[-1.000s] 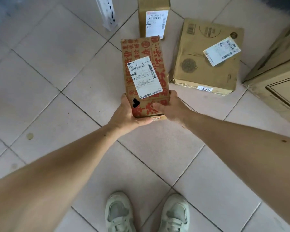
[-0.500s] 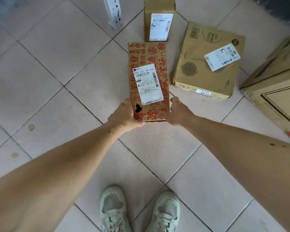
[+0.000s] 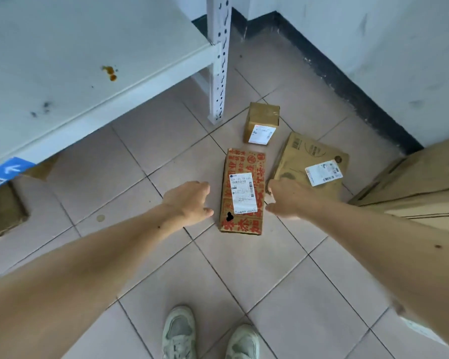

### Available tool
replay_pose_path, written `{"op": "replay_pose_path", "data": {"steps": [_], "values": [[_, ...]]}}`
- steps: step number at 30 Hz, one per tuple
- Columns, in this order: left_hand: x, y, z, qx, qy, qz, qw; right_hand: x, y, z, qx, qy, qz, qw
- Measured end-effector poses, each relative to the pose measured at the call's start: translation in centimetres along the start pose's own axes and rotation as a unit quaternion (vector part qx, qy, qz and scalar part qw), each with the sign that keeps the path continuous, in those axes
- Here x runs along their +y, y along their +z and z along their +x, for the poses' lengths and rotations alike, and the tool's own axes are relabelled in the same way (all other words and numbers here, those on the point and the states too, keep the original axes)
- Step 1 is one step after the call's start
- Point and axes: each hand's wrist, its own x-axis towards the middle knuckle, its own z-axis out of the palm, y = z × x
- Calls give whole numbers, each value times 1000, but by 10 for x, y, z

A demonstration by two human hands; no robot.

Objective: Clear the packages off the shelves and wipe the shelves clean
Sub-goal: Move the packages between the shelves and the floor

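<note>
A brown package with red print (image 3: 241, 190) and a white label lies flat on the tiled floor. My left hand (image 3: 189, 203) hovers just left of it, fingers relaxed and holding nothing. My right hand (image 3: 285, 198) hovers just right of it, also empty and clear of the box. A small brown package (image 3: 262, 123) stands behind it, and a flat brown package (image 3: 311, 164) lies to the right. The white shelf (image 3: 62, 60) at upper left is bare and carries an orange-brown stain and dark smudges.
The shelf's white perforated post (image 3: 219, 60) stands on the floor by the small package. A large cardboard box (image 3: 420, 182) fills the right edge. Another box (image 3: 3, 213) sits under the shelf at left. Dark skirting runs along the wall. My shoes show at the bottom.
Both hands let go of the red-printed package, which now lies on the floor. The hands have pulled apart to its sides, and the view has risen to show the shelf.
</note>
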Motion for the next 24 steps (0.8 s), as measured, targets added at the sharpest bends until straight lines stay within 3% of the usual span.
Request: {"op": "replay_pose_path", "data": {"steps": [11,17,24], "values": [[-57,-102,-114,59,-74,-79,992,-103,-126,-66,26,-129,-79,988],[-115,-115,-183,92,-115,-138,980,-186,-150,-98,13,-195,-97,976],[-213,-119,-262,138,-201,-124,962,-302,-150,-124,11,-262,-127,957]]}}
